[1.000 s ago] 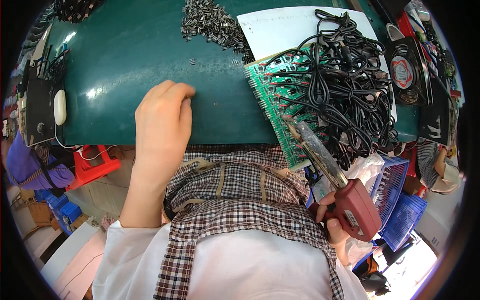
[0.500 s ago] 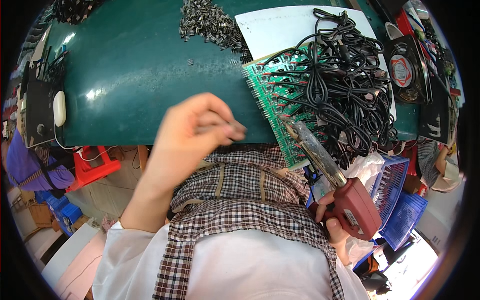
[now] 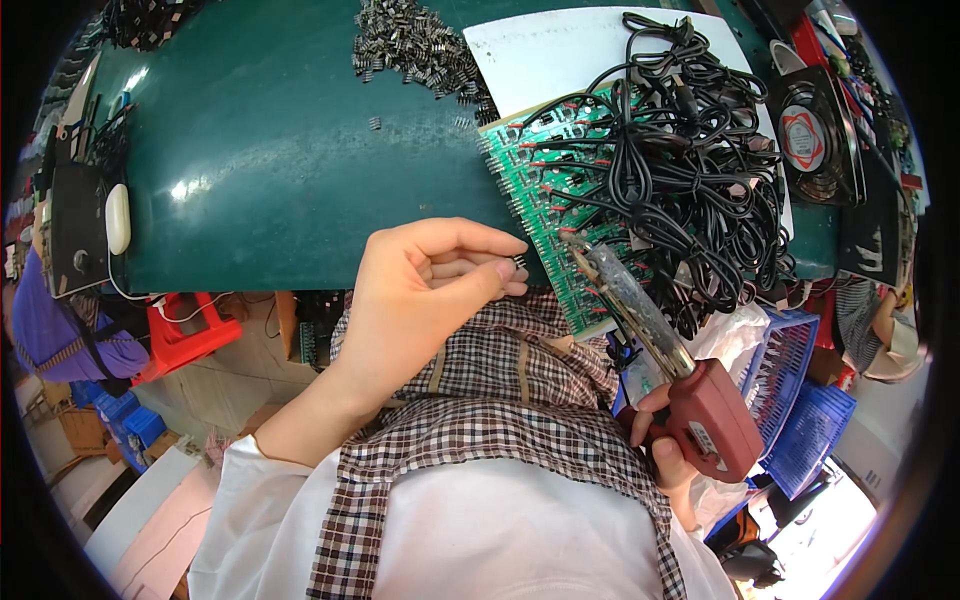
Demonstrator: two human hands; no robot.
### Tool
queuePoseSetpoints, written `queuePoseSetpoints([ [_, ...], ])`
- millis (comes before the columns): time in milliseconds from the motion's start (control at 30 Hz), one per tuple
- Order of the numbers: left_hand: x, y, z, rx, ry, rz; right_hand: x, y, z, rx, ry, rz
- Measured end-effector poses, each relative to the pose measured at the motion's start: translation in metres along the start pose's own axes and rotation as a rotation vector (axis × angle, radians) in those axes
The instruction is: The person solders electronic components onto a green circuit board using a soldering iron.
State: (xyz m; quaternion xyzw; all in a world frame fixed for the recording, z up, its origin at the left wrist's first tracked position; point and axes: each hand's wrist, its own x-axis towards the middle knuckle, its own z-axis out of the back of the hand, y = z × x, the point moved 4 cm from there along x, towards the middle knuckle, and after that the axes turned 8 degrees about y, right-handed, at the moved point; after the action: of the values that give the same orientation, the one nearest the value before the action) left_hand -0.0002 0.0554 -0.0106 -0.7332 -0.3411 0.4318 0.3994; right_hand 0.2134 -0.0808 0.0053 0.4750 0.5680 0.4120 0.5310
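Between thumb and forefinger, my left hand (image 3: 430,285) pinches a small dark pin connector (image 3: 519,263) with bright pins. It is just left of the green circuit board panel (image 3: 530,180), whose left edge bears a row of similar pins. My right hand (image 3: 665,450) is wrapped round the handle of a dark red soldering gun (image 3: 712,420). The gun's sooty barrel slants up and left, with its tip above the lower part of the panel. Whether the tip touches the board I cannot tell. Bundled black cables (image 3: 690,180) with red-tipped leads lie over the panel's right side.
A pile of small connectors (image 3: 420,50) lies at the back on the green table (image 3: 260,150), one stray connector (image 3: 375,123) nearby. White board (image 3: 530,55) lies under the cables. At right stand a round fan (image 3: 805,140) and, lower down, blue baskets (image 3: 810,430).
My left hand has moved right and slightly down, bringing the pinched connector close to the panel's left edge. The right hand and soldering gun have stayed nearly still.
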Motion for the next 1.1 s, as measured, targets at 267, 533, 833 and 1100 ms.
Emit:
queuePoseSetpoints([
  [267,0.006,0.000,-0.010,-0.014,0.026,-0.068,-0.001,0.004,0.000,-0.051,0.010,-0.073],
  [533,0.012,0.004,-0.010,-0.002,0.052,-0.076,0.003,0.003,0.000,-0.078,0.057,-0.073],
  [833,0.014,0.008,-0.010,-0.064,0.064,-0.107,0.007,0.005,-0.002,-0.111,0.050,-0.066],
  [1100,0.014,0.007,-0.009,-0.044,0.071,-0.118,0.003,-0.002,0.003,-0.173,0.092,-0.042],
])
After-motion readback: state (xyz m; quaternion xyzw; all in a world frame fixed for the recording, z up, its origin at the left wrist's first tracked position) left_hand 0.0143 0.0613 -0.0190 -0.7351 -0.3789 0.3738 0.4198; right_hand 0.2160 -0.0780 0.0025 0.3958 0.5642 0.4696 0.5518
